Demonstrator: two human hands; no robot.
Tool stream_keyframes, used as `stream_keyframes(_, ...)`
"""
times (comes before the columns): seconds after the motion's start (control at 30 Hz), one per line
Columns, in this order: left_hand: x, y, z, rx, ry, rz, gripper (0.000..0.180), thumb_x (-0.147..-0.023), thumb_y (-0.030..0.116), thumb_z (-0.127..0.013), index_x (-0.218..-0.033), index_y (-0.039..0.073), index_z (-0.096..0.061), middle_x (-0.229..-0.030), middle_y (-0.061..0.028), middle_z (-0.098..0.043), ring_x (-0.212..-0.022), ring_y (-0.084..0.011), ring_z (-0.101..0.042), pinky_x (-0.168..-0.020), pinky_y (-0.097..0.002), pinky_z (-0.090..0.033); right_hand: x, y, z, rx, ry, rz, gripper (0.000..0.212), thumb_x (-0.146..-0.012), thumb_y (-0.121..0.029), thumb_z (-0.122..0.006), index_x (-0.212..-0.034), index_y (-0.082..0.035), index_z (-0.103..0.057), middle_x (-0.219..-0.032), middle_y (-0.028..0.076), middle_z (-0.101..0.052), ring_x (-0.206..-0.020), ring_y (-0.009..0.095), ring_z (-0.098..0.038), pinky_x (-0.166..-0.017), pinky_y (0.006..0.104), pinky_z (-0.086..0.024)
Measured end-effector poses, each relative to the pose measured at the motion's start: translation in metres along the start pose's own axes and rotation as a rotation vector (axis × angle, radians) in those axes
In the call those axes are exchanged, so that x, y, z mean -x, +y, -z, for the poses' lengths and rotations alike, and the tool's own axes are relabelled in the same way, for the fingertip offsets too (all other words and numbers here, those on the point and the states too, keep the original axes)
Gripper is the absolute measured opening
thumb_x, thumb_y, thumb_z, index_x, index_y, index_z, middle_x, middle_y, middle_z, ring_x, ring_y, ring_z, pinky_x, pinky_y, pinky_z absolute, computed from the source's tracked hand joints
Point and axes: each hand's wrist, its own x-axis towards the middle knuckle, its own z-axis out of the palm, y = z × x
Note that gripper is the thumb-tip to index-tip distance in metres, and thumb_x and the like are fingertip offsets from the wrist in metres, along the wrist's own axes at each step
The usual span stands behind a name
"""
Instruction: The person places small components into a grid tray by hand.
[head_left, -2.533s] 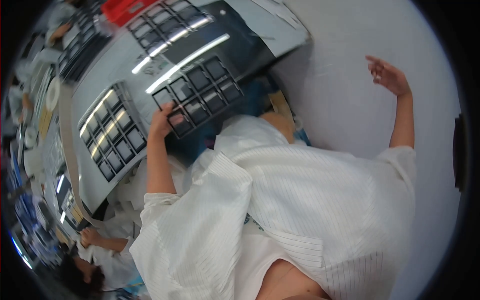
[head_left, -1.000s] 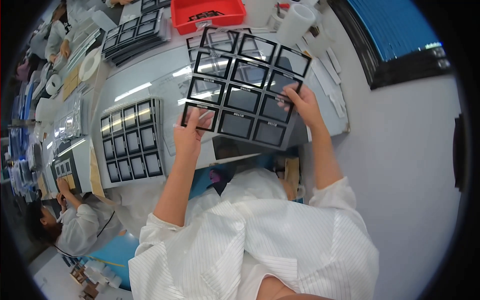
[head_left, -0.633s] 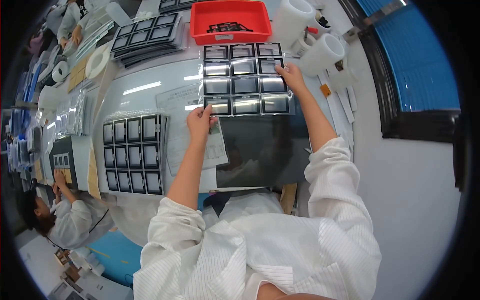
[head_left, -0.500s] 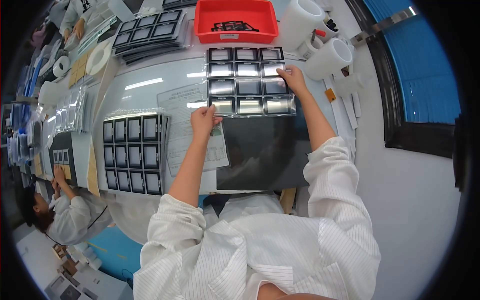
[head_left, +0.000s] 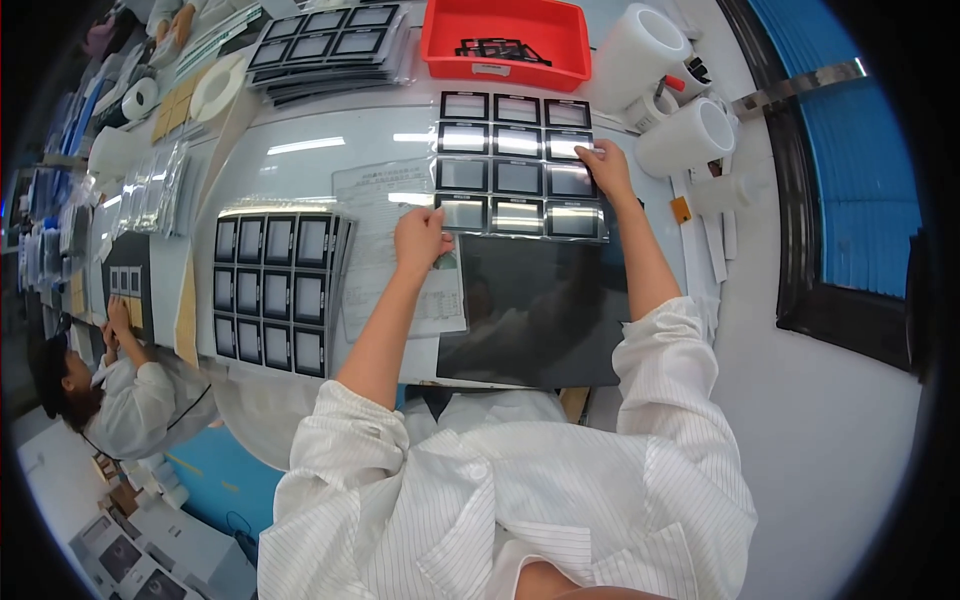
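My left hand (head_left: pixel 423 238) pinches the near left corner of a clear plastic sheet (head_left: pixel 517 190) that carries rows of black rectangular frames with pale windows. At its right edge, my right hand (head_left: pixel 609 170) grips the same sheet between thumb and fingers. The sheet lies level or nearly so over the far end of a dark mat (head_left: pixel 535 320), and bright light reflects off it. Whether it touches the table cannot be told. Under my left forearm is a printed paper (head_left: pixel 385 290) in a clear cover.
Left of the paper lies a stack of similar framed sheets (head_left: pixel 270 295); another stack (head_left: pixel 325 48) sits at the back. A red bin (head_left: pixel 505 40) holds loose black frames. White rolls (head_left: pixel 686 137) stand at the right. A co-worker (head_left: pixel 140 400) works at far left.
The whole view has shifted slightly, with the table's things lying a little farther right. Both hands keep their hold on the sheet, which has hardly moved over the mat.
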Motion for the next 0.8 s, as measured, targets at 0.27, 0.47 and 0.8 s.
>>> stream_keyframes(0.27, 0.014, 0.001, 0.015, -1.000, 0.163, -0.334, 0.036, -0.092, 0.036, -0.052, -0.080, 0.003, -0.064, -0.078, -0.0161, -0.067, -0.076, -0.0336, -0.066, -0.065, -0.0436, -0.050, 0.053, -0.070, -0.031, 1.009, 0.265, 0.266, 0.049, -0.080, -0.035, -0.069, -0.105, 0.005, -0.056, -0.093, 0.022, -0.064, -0.085, 0.032, -0.064, -0.068, 0.0405, -0.051)
stream_keyframes(0.47, 0.091, -0.021, 0.062, -0.895, 0.236, -0.317, 0.032, -0.089, 0.035, -0.057, -0.081, 0.004, -0.061, -0.076, -0.0130, -0.066, -0.071, -0.0349, -0.063, -0.062, -0.0437, -0.048, 0.140, -0.130, -0.154, 0.328, -0.437, 0.514, 0.042, -0.083, -0.029, -0.066, -0.114, -0.002, -0.056, -0.110, 0.017, -0.059, -0.100, 0.027, -0.059, -0.080, 0.0364, -0.049)
stream_keyframes(0.8, 0.158, -0.087, 0.184, -0.565, 0.812, -0.743, 0.025, -0.080, 0.007, -0.065, -0.103, 0.003, -0.056, -0.105, -0.0127, -0.056, -0.104, -0.0313, -0.049, -0.090, -0.0427, -0.039, 0.173, -0.178, -0.325, 0.547, -0.347, 0.622, 0.066, -0.063, -0.042, -0.082, -0.105, 0.002, -0.055, -0.104, 0.020, -0.054, -0.097, 0.035, -0.055, -0.081, 0.0407, -0.048)
